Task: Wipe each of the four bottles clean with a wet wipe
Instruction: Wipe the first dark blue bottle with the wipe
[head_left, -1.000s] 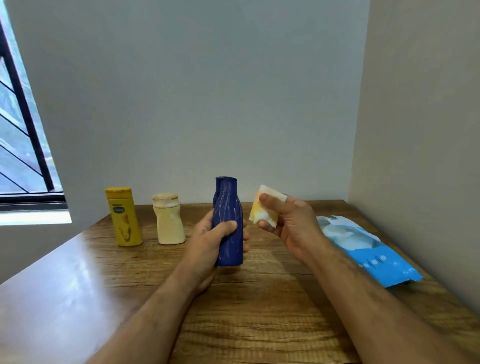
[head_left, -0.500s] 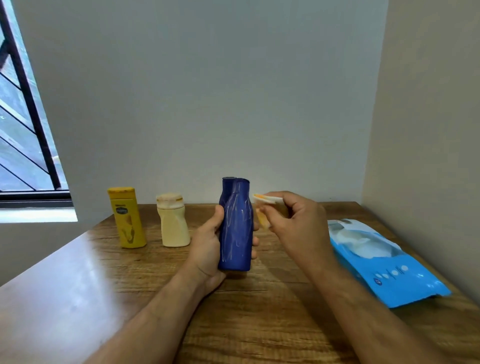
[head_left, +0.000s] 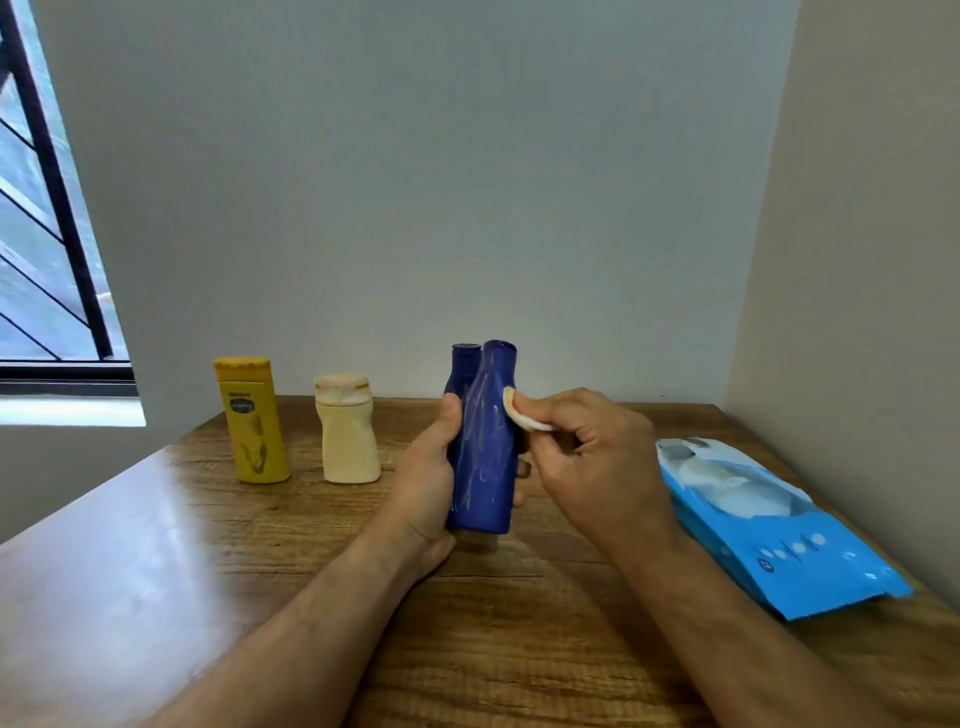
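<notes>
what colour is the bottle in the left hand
Dark blue, with pale streaks down its side. The bottle shows best in the head view, the only one.

— What else do you see from there?
— I see a wooden surface (head_left: 519, 649) in a corner of pale walls (head_left: 415, 182).
— And left?
— A window (head_left: 36, 249) with dark bars, above the surface's far left edge.

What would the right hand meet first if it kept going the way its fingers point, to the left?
The right hand, pinching the wet wipe, would press it onto the neck of the blue bottle held by the left hand; they look about touching.
</notes>
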